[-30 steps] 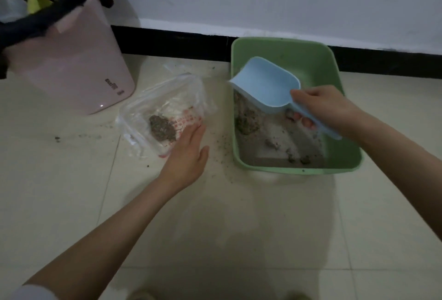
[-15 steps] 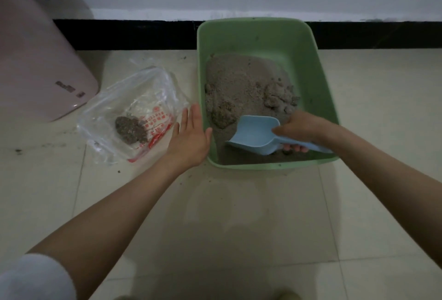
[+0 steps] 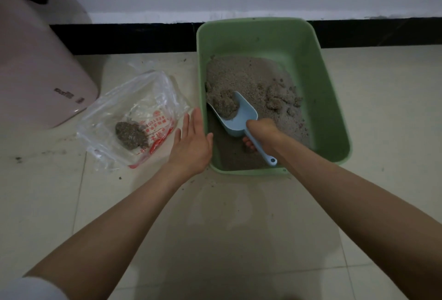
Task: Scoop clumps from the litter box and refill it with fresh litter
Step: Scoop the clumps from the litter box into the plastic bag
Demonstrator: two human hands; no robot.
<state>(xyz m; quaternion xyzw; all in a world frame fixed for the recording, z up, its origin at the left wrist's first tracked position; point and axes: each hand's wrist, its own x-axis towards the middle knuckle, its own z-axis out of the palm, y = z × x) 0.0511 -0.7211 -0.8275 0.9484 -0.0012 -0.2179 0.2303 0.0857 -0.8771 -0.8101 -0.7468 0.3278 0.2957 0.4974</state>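
Your right hand (image 3: 262, 136) wrapped round scoop (image 3: 241, 118) handle, centre frame, bowl loaded with clump (image 3: 224, 105). Left hand (image 3: 191, 146) flat, fingers straight, holding nothing, against box (image 3: 332, 99) left wall. Scoop: rigid light plastic, pale blue; grip mid-handle, keep bowl level or load spills. Clumps likely crumbly, litter (image 3: 251, 79) loose and grainy, grey-tan, heaped at box far end. Bag (image 3: 134, 113) left of box, centre-left frame: thin, floppy, clear, one dark clump inside; hold mouth open before tipping.

Pink bin (image 3: 35, 65) cut off at left edge; red print on plastic bag (image 3: 134, 118) unreadable.
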